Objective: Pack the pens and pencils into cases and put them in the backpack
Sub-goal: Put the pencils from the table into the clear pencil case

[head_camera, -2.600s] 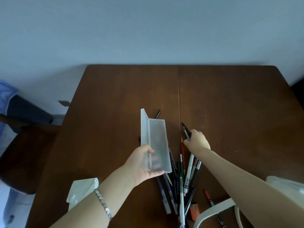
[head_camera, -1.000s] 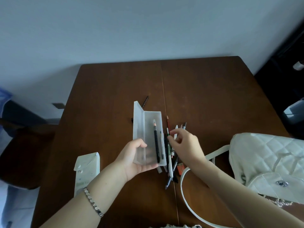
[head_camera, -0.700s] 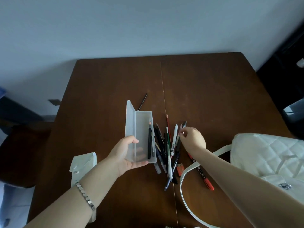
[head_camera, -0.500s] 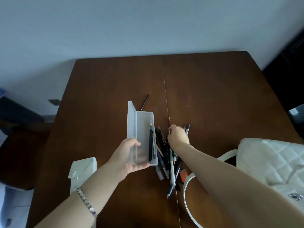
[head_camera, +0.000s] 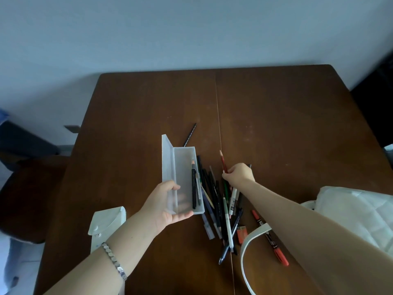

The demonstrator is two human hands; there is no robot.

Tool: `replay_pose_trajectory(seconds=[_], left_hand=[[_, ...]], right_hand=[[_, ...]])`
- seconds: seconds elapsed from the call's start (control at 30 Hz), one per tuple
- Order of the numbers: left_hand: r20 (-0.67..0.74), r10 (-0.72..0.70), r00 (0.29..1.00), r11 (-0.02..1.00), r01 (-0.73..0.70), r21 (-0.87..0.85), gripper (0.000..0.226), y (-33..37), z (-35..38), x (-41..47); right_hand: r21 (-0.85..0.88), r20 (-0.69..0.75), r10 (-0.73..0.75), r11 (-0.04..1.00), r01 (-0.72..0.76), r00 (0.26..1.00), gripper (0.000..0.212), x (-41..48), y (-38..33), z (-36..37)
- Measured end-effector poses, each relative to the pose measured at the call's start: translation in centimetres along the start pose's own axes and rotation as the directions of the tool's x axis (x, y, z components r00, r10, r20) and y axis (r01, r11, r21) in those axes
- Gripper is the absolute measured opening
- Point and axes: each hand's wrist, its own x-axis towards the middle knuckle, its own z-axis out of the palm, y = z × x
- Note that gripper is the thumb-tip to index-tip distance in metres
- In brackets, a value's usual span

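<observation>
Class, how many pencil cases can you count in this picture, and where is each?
2. The clear open case is held in the left hand, beside the pen pile; the white flap case lies on the table near the left forearm. Others could be hidden inside the backpack.

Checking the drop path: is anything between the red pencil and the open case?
Nothing visible blocks it. Only loose pens lie flat between the red pencil and the clear case; its lid stands on the opposite side.
</observation>
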Motion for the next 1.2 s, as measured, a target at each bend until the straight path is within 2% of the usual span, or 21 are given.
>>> replay_pose_trajectory(seconds=[0.17,0.27,0.33,0.4,0.47,0.6,0.73,0.9,1.07,1.13,1.2], left_hand=[[0.003,0.011,1.0,1.0,-0.011,0.028,0.017,-0.3,-0.7,0.2],[0.001,0.012,1.0,1.0,-0.012,0.021,0.02,-0.4,-1.3,0.3],[-0.016,0.016,1.0,1.0,-0.016,0.009,0.022,-0.5,-1.9,0.4],[-0.03,0.015,0.999,1.0,-0.015,0.003,0.018,-0.4,-2.2,0.4],[-0.047,0.013,0.999,1.0,-0.013,0.006,0.016,-0.4,-2.4,0.4],[-0.074,0.011,0.997,1.0,-0.009,0.028,0.016,-0.6,-2.9,0.6],[-0.067,0.015,0.998,0.999,-0.012,0.045,0.017,-0.8,-3.4,1.0],[-0.062,0.012,0.998,0.998,-0.008,0.055,0.015,-0.9,-3.3,0.9],[-0.049,0.002,0.999,0.999,0.0,0.051,0.015,-0.9,-3.2,0.9],[-0.041,-0.004,0.999,0.999,0.006,0.049,0.016,-0.9,-3.2,0.8],[-0.04,-0.007,0.999,0.998,0.01,0.057,0.016,-1.0,-3.2,0.6]], right_hand=[[0.116,-0.002,-0.033,0.993,0.033,0.999,0.023,-0.9,0.5,-1.3],[-0.029,0.115,-0.031,0.999,0.035,0.993,0.022,-1.8,0.5,-0.8],[-0.032,0.161,-0.054,0.998,0.06,0.985,0.014,-2.9,0.4,0.3],[-0.058,0.14,-0.129,0.989,0.138,0.982,0.012,-3.9,0.2,1.8],[-0.181,0.07,-0.172,0.966,0.182,0.983,0.012,-4.4,-0.1,3.4],[-0.402,0.014,-0.144,0.905,0.138,0.989,0.015,-4.4,-0.4,4.9],[-0.384,-0.064,-0.145,0.917,0.11,0.987,0.016,-4.3,0.6,4.3],[-0.401,-0.082,-0.134,0.912,0.09,0.988,0.02,-4.0,0.7,3.9],[-0.552,-0.074,-0.121,0.832,0.061,0.99,0.023,-4.1,-0.6,4.5],[-0.471,-0.052,-0.099,0.88,0.063,0.994,0.02,-3.9,-0.8,4.6],[-0.223,-0.007,-0.068,0.973,0.065,0.998,0.021,-3.6,-0.9,4.0]])
